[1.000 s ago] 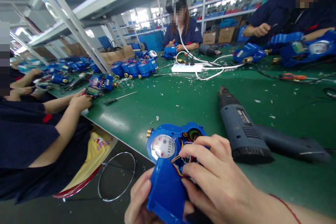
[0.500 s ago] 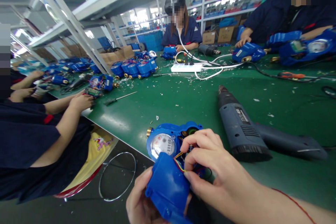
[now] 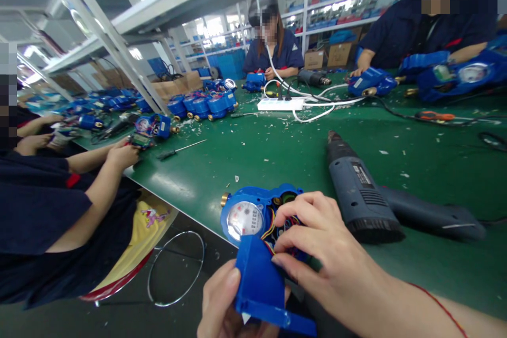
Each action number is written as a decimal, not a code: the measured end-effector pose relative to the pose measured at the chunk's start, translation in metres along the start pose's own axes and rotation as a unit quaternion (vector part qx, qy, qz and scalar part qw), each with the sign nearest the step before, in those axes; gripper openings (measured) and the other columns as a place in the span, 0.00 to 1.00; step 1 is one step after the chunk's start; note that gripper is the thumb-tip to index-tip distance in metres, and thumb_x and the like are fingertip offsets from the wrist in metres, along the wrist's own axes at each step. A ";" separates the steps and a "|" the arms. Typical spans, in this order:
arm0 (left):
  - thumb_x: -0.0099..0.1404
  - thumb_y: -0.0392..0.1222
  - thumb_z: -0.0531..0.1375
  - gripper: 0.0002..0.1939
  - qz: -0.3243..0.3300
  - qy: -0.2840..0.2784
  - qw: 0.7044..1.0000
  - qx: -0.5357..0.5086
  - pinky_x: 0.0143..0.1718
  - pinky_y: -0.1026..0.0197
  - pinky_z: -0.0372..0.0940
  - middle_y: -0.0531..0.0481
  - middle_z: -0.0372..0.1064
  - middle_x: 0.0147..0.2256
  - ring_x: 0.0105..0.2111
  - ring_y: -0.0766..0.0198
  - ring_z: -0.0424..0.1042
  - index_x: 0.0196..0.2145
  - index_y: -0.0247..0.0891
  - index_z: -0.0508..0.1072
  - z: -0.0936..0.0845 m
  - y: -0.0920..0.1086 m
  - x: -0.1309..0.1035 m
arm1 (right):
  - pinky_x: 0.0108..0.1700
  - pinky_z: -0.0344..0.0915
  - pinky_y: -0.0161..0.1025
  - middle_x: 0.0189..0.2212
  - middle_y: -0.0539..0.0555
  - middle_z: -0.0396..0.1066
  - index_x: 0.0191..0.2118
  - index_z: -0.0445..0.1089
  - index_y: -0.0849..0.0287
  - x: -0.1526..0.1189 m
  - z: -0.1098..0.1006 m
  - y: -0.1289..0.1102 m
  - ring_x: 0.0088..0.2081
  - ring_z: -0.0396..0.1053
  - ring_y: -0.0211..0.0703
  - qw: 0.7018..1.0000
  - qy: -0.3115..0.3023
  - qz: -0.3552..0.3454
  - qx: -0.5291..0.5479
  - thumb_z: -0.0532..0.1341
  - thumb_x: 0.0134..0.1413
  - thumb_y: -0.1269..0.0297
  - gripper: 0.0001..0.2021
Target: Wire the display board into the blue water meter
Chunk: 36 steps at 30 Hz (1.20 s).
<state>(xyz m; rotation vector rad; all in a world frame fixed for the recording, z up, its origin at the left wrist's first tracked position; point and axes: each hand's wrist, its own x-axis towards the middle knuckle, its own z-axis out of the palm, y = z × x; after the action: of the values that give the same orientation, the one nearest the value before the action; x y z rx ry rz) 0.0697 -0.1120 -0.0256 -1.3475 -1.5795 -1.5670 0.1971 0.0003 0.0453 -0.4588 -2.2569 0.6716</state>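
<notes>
At the near table edge lies a blue water meter (image 3: 233,216) with a round clear dial and a brass pipe end. Its right compartment is open and shows thin coloured wires (image 3: 270,229). My left hand (image 3: 222,296) grips a blue plastic cover (image 3: 259,274) just in front of the meter, tilted beyond the table edge. Over the open compartment, my right hand (image 3: 317,243) has its fingers curled and pinched at the wires, which run toward the cover. The fingertips partly hide the wires and the compartment's inside.
A grey heat gun (image 3: 364,190) lies close to the right of my right hand. Further back are a white power strip (image 3: 280,103) with cables, a screwdriver (image 3: 170,153) and several blue meters (image 3: 202,104). Co-workers sit left, opposite and right. A stool ring (image 3: 176,269) stands below.
My left hand has turned the cover and shifted it slightly right, so it stands more upright. The right fingers have moved slightly at the wires, and more of the wires show beside the dial.
</notes>
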 end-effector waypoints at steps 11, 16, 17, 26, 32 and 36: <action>0.50 0.23 0.67 0.32 0.011 -0.013 1.000 -0.004 0.32 0.67 0.73 0.49 0.77 0.47 0.38 0.63 0.77 0.53 0.40 0.73 -0.001 0.004 -0.009 | 0.49 0.56 0.46 0.35 0.50 0.74 0.29 0.72 0.59 -0.005 0.010 0.000 0.42 0.64 0.43 0.993 0.079 -0.052 -0.063 0.61 0.60 0.72 0.08; 0.48 0.25 0.68 0.31 0.026 0.011 1.000 -0.008 0.28 0.68 0.71 0.49 0.78 0.44 0.36 0.63 0.77 0.51 0.39 0.74 0.001 0.002 -0.008 | 0.48 0.56 0.46 0.35 0.50 0.74 0.29 0.71 0.60 -0.005 0.014 0.002 0.42 0.64 0.42 0.991 0.087 -0.067 -0.072 0.59 0.58 0.75 0.08; 0.48 0.25 0.68 0.31 0.031 0.002 0.999 -0.015 0.27 0.68 0.71 0.49 0.78 0.44 0.36 0.63 0.77 0.51 0.38 0.73 0.001 0.001 -0.007 | 0.48 0.56 0.46 0.35 0.50 0.73 0.28 0.70 0.60 -0.005 0.014 0.002 0.41 0.63 0.42 0.991 0.090 -0.068 -0.070 0.59 0.58 0.75 0.08; 0.40 0.30 0.73 0.38 0.008 -0.021 0.999 -0.022 0.25 0.65 0.72 0.47 0.76 0.40 0.32 0.60 0.77 0.51 0.38 0.71 0.001 -0.003 0.000 | 0.44 0.56 0.45 0.33 0.49 0.72 0.25 0.67 0.60 -0.001 0.017 0.007 0.39 0.63 0.41 0.994 0.090 -0.047 -0.034 0.56 0.49 0.81 0.09; 0.38 0.29 0.74 0.41 -0.048 -0.049 0.996 -0.051 0.30 0.63 0.74 0.45 0.75 0.42 0.35 0.58 0.78 0.52 0.36 0.70 -0.002 -0.004 -0.001 | 0.44 0.56 0.44 0.34 0.48 0.72 0.25 0.68 0.59 0.000 0.009 0.005 0.40 0.64 0.41 0.998 0.060 -0.019 0.001 0.60 0.48 0.80 0.09; 0.39 0.30 0.74 0.39 -0.029 -0.021 0.999 -0.030 0.29 0.64 0.73 0.45 0.75 0.41 0.34 0.59 0.77 0.51 0.34 0.71 0.000 -0.002 0.001 | 0.49 0.54 0.46 0.38 0.48 0.72 0.30 0.71 0.58 0.000 0.000 0.000 0.44 0.63 0.42 0.999 0.021 -0.016 -0.021 0.63 0.55 0.74 0.05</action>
<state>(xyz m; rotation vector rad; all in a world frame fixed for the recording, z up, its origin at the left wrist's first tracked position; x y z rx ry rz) 0.0672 -0.1117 -0.0257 -1.3860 -1.6220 -1.6427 0.1971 0.0003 0.0446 -0.4532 -2.2375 0.5934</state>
